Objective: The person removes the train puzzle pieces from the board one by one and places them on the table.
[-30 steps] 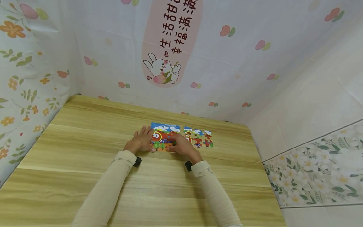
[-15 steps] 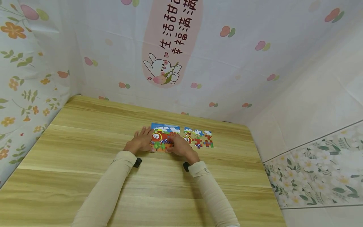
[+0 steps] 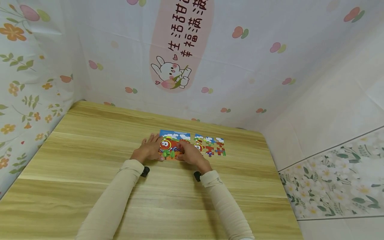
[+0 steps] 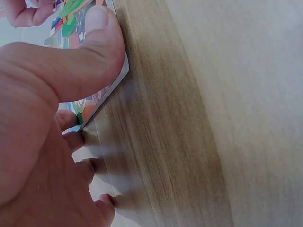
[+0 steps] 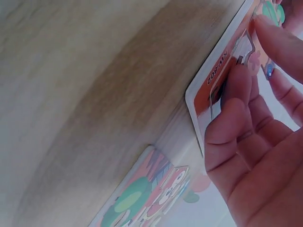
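A puzzle board (image 3: 177, 135) with a bright cartoon picture lies near the back of the table. My left hand (image 3: 150, 148) rests along its left side, fingers spread, the thumb (image 4: 102, 45) lying over the front corner. At the board's right part my right hand (image 3: 190, 153) has curled fingers and pinches a puzzle piece (image 5: 255, 62), mostly hidden by the fingers. Beside the fingers, the board's front right corner (image 5: 203, 101) shows an orange border and a pale recess. Several loose puzzle pieces (image 3: 209, 151) lie in rows just right of the board.
The wooden table (image 3: 168, 200) reaches towards me in front of both arms. A patterned cloth wall (image 3: 228, 73) rises behind the board. Another flowered wall (image 3: 28, 110) stands on the left, and a white one with a floral band (image 3: 327, 180) on the right.
My right hand has shifted slightly left over the board, baring more of the face on a loose piece. My left hand stays in place. The loose pieces have not moved.
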### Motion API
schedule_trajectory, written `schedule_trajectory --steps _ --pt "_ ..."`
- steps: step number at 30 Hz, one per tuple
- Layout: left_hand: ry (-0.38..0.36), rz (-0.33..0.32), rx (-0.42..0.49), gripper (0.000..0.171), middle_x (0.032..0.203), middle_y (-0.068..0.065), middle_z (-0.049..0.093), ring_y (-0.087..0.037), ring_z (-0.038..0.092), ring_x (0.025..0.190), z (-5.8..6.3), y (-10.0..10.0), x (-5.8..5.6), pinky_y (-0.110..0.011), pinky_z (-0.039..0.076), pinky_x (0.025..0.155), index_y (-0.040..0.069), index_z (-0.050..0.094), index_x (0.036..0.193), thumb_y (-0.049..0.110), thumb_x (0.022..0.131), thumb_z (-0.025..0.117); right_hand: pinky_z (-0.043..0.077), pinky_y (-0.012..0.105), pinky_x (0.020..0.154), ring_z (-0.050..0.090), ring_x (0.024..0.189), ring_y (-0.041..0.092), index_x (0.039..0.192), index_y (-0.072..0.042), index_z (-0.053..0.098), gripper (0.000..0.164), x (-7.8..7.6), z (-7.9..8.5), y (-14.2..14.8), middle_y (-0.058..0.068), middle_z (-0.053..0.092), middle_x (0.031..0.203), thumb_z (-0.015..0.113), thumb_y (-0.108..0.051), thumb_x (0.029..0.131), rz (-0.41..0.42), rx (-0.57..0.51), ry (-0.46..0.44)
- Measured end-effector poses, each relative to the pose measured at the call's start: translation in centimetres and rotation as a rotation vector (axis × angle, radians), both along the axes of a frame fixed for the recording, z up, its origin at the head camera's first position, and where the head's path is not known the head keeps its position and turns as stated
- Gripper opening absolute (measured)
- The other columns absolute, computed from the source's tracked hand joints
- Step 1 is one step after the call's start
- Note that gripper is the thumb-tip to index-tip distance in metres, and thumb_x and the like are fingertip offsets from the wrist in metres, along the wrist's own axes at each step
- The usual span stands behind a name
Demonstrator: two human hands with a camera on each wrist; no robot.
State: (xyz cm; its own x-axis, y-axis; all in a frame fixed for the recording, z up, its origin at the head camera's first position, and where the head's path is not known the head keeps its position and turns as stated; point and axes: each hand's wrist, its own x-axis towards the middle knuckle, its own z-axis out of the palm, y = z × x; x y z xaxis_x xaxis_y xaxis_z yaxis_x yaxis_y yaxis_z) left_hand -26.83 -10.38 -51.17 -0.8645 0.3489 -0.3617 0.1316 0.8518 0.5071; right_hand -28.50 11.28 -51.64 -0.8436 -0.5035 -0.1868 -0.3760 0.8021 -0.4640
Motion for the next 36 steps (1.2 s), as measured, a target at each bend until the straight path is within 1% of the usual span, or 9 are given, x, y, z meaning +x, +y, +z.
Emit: schedule_trajectory --steps 6,12,15,20,24,27,29,32,36 --pt "-0.006 -0.004 -0.004 0.098 0.164 -0.025 0.000 -0.044 -0.005 0.151 -0.1 0.0 0.0 -0.064 0.003 0.118 -0.001 0.011 0.158 0.032 0.090 0.074 0.048 0.030 0.072 0.057 0.079 0.017 0.106 -0.012 0.058 0.017 0.0 0.0 0.1 0.003 0.064 0.094 0.069 -0.013 0.094 0.006 -0.044 0.011" --pt "-0.010 -0.008 -0.002 0.099 0.164 -0.024 -0.001 -0.043 -0.006 0.151 -0.2 -0.1 0.0 -0.065 0.002 0.118 -0.001 0.010 0.158 0.033 0.090 0.073 0.045 0.028 0.069 0.055 0.078 0.016 0.099 -0.013 0.055 0.015 0.1 -0.2 0.3 0.003 0.062 0.090 0.069 -0.009 0.093 0.007 -0.102 0.009" --pt "-0.004 -0.008 0.005 0.099 0.164 -0.025 0.000 -0.044 -0.005 0.151 -0.3 -0.1 -0.1 -0.065 0.003 0.118 -0.001 0.012 0.158 0.033 0.089 0.074 0.045 0.028 0.069 0.054 0.079 0.017 0.099 -0.012 0.057 0.014 0.1 -0.3 0.6 0.003 0.061 0.090 0.068 -0.008 0.093 -0.003 -0.182 -0.019" --pt "-0.002 -0.009 0.012 0.099 0.164 -0.025 0.000 -0.045 -0.005 0.151 -0.2 -0.1 -0.1 -0.065 0.003 0.118 -0.002 0.012 0.158 0.032 0.089 0.074 0.046 0.026 0.069 0.054 0.078 0.015 0.103 -0.011 0.062 0.011 0.1 -0.2 1.8 0.004 0.062 0.091 0.068 -0.008 0.094 -0.076 -0.310 -0.080" --pt "-0.008 -0.004 0.012 0.099 0.164 -0.025 -0.001 -0.044 -0.006 0.151 0.0 -0.2 0.0 -0.065 0.002 0.118 -0.001 0.010 0.158 0.031 0.090 0.074 0.042 0.026 0.060 0.051 0.069 0.015 0.104 -0.009 0.062 0.011 -0.3 -0.2 3.3 0.004 0.061 0.084 0.067 -0.006 0.094 -0.118 -0.327 -0.080" --pt "-0.011 -0.002 0.009 0.099 0.164 -0.024 -0.001 -0.044 -0.006 0.151 0.2 -0.2 0.0 -0.065 0.002 0.118 -0.001 0.010 0.158 0.031 0.090 0.074 0.040 0.026 0.058 0.050 0.065 0.018 0.103 -0.008 0.062 0.010 -0.5 0.0 4.6 0.005 0.059 0.078 0.066 -0.005 0.094 -0.149 -0.348 -0.107" --pt "-0.012 -0.002 0.007 0.099 0.164 -0.025 -0.001 -0.044 -0.006 0.151 0.2 -0.2 0.0 -0.065 0.003 0.118 -0.001 0.011 0.158 0.031 0.090 0.074 0.043 0.026 0.060 0.053 0.067 0.018 0.103 -0.007 0.062 0.011 -0.6 0.1 5.4 0.004 0.060 0.078 0.066 -0.004 0.094 -0.169 -0.349 -0.110" --pt "-0.015 -0.003 0.011 0.099 0.164 -0.025 -0.001 -0.044 -0.006 0.151 0.2 -0.1 0.0 -0.065 0.002 0.118 -0.002 0.011 0.158 0.030 0.089 0.075 0.044 0.027 0.065 0.054 0.069 0.017 0.102 -0.006 0.062 0.011 -0.6 0.4 6.5 0.003 0.060 0.077 0.067 -0.004 0.093 -0.196 -0.347 -0.105" --pt "-0.016 -0.005 0.017 0.100 0.164 -0.025 -0.001 -0.044 -0.006 0.151 0.1 -0.1 0.1 -0.065 0.002 0.118 -0.002 0.010 0.158 0.030 0.089 0.075 0.044 0.026 0.064 0.054 0.067 0.015 0.101 -0.004 0.063 0.012 -0.6 0.6 8.0 0.007 0.062 0.076 0.069 -0.002 0.091 -0.226 -0.344 -0.085"
